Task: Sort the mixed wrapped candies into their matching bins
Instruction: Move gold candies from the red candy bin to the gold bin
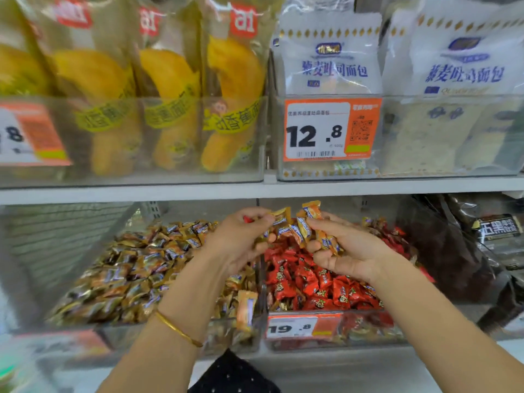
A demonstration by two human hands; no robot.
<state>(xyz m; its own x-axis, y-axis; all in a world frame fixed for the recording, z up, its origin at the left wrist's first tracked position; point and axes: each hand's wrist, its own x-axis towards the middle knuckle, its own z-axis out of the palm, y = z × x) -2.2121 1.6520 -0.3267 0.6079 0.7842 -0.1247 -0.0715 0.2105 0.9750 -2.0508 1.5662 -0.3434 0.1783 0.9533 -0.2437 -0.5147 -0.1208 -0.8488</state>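
Above the divider [262, 282], clutching a bunch of orange candies [304, 229] in the right hand [350, 252] and pinching one with the left hand [236, 241], likely keeping strays off the red bin [365, 327].

Upper shelf [255, 190]: banana-cake packs [170, 89], white bread bags [331, 58], 12.8 price tag [331, 129].

Shop: price tags [332, 129] on shelves [255, 190]
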